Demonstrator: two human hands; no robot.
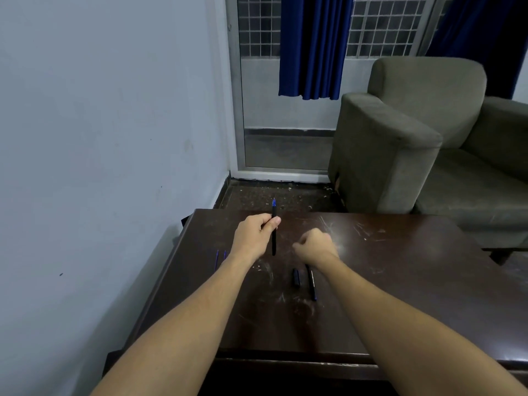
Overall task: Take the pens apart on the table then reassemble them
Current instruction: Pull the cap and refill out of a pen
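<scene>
Left hand (253, 234) grip pinches black pen (274, 232) upright above surface (400, 281), blue tip up. Right hand (315, 247) clenched, contents unclear. Cap (296, 277), barrel (311, 282), refills (217, 260) lie on surface. Keep pen steady; align parts before pushing.

**Bare forearms, nothing worn**

Two forearms run from the bottom edge, both uncovered with no sleeve showing. The left hand (254, 234) and right hand (314, 245) are ungloved; no ring, watch or band shows on either.
</scene>
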